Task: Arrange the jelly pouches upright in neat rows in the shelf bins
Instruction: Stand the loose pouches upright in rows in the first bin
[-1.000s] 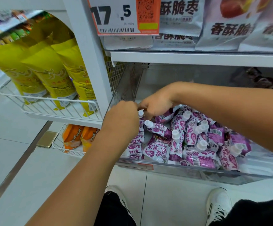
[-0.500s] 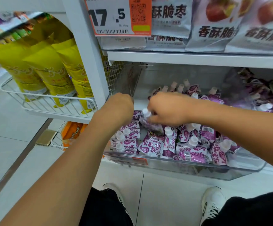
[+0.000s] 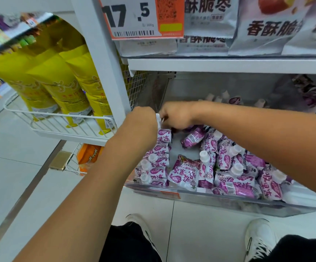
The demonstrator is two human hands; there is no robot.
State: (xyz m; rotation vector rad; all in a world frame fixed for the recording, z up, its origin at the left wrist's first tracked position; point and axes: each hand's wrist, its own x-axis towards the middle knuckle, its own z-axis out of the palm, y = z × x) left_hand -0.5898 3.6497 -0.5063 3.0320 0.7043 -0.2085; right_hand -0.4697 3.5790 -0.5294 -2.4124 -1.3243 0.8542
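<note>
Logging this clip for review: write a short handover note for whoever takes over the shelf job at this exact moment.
Left hand: curled at the top of the back pouch in the left row, by its white cap.
Right hand: curled over the same spot; its grip is hidden.
Done: one row of pouches stands upright along the left wall of the clear bin.
Left: the loose pile across the middle and right lies jumbled; stand those up in rows.

Bare forearms; black trousers; white sneakers

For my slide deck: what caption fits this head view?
Both hands stand a purple jelly pouch upright in the clear bin.
</note>
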